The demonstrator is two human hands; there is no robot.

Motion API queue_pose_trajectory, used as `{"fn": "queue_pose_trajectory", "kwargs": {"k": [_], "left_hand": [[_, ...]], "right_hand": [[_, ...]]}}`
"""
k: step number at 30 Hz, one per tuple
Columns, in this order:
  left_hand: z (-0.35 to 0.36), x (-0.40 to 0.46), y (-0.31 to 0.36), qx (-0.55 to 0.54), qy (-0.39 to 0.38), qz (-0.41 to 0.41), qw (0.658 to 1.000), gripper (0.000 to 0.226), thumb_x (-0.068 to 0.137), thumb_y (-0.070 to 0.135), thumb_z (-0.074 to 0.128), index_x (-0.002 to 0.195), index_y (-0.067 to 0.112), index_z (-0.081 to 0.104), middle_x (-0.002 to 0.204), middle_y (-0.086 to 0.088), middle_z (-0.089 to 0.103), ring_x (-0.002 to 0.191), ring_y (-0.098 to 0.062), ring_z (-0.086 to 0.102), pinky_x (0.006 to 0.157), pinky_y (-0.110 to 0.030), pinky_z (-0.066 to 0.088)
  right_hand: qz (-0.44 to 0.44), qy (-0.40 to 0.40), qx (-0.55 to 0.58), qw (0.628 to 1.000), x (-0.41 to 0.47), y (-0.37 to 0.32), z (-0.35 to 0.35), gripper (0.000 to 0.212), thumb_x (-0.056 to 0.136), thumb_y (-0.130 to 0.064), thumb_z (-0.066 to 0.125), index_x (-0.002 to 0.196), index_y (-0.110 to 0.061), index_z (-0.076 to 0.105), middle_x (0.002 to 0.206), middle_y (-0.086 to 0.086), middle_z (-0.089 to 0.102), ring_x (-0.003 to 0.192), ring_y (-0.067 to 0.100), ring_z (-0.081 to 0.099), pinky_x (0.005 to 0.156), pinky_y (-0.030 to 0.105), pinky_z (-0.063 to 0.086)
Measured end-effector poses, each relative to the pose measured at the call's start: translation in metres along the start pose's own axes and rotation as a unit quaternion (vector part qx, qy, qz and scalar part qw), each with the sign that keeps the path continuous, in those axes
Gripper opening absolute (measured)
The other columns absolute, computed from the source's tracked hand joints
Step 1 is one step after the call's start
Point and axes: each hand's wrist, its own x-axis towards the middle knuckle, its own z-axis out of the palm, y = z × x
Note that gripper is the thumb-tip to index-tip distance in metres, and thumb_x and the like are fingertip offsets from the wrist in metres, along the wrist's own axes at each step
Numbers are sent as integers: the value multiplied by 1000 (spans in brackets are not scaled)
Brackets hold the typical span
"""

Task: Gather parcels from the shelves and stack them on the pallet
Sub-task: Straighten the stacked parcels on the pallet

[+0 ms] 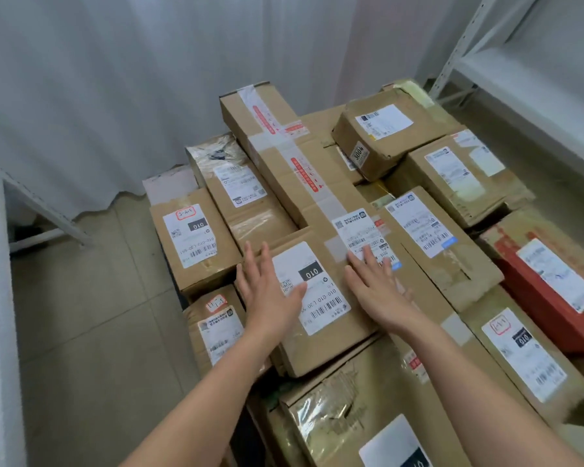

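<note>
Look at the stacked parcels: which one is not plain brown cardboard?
The red parcel at the right edge of the stack, bearing a white label. Every other parcel in view is brown cardboard; this one alone is red.

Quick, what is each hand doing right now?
Left hand: open, flat on the labelled box.
Right hand: open, flat on the same box's right side.

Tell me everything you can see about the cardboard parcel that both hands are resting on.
The parcel is a flat brown cardboard box lying on top of the stack, turned at an angle to its neighbours. A large white shipping label covers much of its top, with a black patch reading 010 and barcodes. Its near edge looks slightly crushed. The left hand lies flat on its left side and the right hand on its right edge, fingers straight. A long taped box runs alongside it.
</note>
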Motion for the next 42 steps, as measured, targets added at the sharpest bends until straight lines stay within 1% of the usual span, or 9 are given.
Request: {"fn": "queue_pose_trajectory", "kwargs": {"k": [6,10,15,19,24,27,33,36,42], "left_hand": [[-1,-12,32,94,38,-73,992,92,91,27,64,157,27,0,161,0,-25,148,-29,-21,117,-50,-11],[26,-44,78,85,76,-10,993,84,91,16,56,157,25,4,162,2,-19,149,-21,-19,119,-44,-12],[100,-106,124,112,10,63,992,85,91,23,62,157,27,8,163,6,-15,150,-17,-16,122,-46,-6],[165,-149,136,198,-112,77,971,92,87,48,66,156,32,8,163,3,-19,148,-25,-21,120,-49,-12],[216,-180,130,278,-213,62,935,102,77,61,70,154,46,4,162,3,-22,145,-40,-22,113,-61,-13],[227,-185,121,346,-212,66,911,107,75,50,76,154,45,4,160,-6,-25,143,-45,-23,112,-62,-12],[235,-186,111,385,-156,108,903,105,74,37,81,152,45,11,163,-9,-16,145,-48,-11,117,-62,-1],[239,-185,105,372,-137,119,910,105,72,34,82,151,46,14,163,-7,-13,146,-47,-9,116,-60,0],[242,-188,106,357,-134,108,918,103,71,26,84,150,45,20,164,-5,-11,146,-46,-10,115,-59,1]], "right_hand": [[-58,55,209,975,-34,32,-35,50,101,-48,42,148,-32,40,158,-16,24,150,6,4,123,39,8],[-60,160,237,956,-68,77,-64,38,103,-35,45,138,-24,54,142,-10,50,130,4,41,103,24,32],[-8,213,235,948,-105,146,-82,29,101,-24,47,128,-22,59,121,-1,60,99,6,53,77,17,41],[53,239,192,950,-141,205,-88,37,95,-17,54,132,-20,52,140,3,46,134,25,36,107,36,35],[182,291,235,909,-176,261,-73,61,90,-16,61,145,-15,35,152,12,29,140,32,26,114,44,26],[222,211,387,869,-185,286,-44,84,88,-23,68,154,-28,17,157,3,20,143,25,27,112,37,29],[202,101,600,768,-164,310,-24,112,80,-48,76,148,-53,-13,164,-3,12,147,29,25,112,64,28],[178,125,581,784,-144,311,-30,108,84,-41,74,150,-51,-11,164,0,4,148,27,22,114,59,29],[194,151,559,791,-140,318,-20,84,91,-22,69,150,-46,15,153,5,27,131,26,44,107,55,43]]}}
